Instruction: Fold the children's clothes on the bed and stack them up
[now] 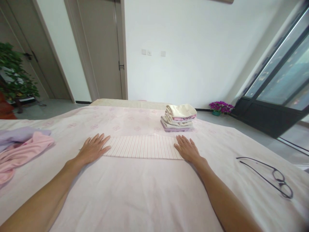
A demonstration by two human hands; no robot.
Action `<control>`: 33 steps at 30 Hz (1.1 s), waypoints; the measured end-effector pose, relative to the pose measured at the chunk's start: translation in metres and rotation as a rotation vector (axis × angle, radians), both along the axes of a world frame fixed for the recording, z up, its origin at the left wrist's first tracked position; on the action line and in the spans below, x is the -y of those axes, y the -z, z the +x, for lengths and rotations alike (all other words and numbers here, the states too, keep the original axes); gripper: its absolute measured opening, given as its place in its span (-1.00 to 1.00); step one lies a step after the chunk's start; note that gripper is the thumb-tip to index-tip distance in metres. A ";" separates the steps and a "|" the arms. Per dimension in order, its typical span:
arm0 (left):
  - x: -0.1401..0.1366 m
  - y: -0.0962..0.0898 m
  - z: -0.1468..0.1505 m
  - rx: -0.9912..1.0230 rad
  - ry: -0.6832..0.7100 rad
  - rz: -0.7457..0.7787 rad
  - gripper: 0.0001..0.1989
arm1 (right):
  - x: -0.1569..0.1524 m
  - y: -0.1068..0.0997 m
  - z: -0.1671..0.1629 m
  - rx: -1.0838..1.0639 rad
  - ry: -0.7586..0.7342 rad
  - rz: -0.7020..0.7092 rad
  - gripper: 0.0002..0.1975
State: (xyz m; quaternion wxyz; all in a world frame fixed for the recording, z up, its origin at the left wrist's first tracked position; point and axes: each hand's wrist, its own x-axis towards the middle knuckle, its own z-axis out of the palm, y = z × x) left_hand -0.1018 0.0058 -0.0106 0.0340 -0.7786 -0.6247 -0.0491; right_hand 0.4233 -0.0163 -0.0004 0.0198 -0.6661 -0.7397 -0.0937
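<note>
A striped pink-and-white cloth, folded into a long flat strip, lies crosswise on the pale pink bed cover. My left hand rests flat over its left end, fingers spread. Over the right end lies my right hand, palm down with its fingers stretched out. Neither hand grips anything. Just beyond my right hand stands a stack of folded clothes, cream on top, with pink and lilac layers showing.
Loose pink cloth and lilac cloth lie crumpled at the left. Eyeglasses rest on the cover at the right. Behind the bed are a door, a leafy plant and a pot of purple flowers.
</note>
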 end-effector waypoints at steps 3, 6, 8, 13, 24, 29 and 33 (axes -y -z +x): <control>0.000 -0.001 -0.001 0.007 -0.063 -0.007 -0.32 | 0.000 -0.001 -0.001 -0.005 0.002 0.007 -0.33; 0.001 0.000 0.005 0.033 -0.104 0.019 -0.34 | 0.001 -0.001 -0.002 -0.004 0.006 0.002 -0.34; 0.002 0.000 0.009 0.061 -0.130 0.081 -0.40 | 0.002 -0.002 -0.003 -0.004 0.011 -0.002 -0.34; -0.001 -0.016 0.042 0.142 -0.038 0.329 -0.59 | 0.003 -0.005 -0.006 -0.028 0.024 0.003 -0.36; -0.045 -0.042 0.232 0.358 0.194 0.245 -0.72 | 0.006 -0.009 -0.005 -0.091 0.017 -0.025 -0.37; -0.051 -0.028 0.257 0.353 0.186 0.243 -0.81 | 0.007 -0.010 -0.005 -0.095 0.017 -0.032 -0.37; -0.047 -0.019 0.258 0.343 0.123 0.244 -0.77 | 0.008 -0.010 -0.006 -0.102 0.036 -0.027 -0.40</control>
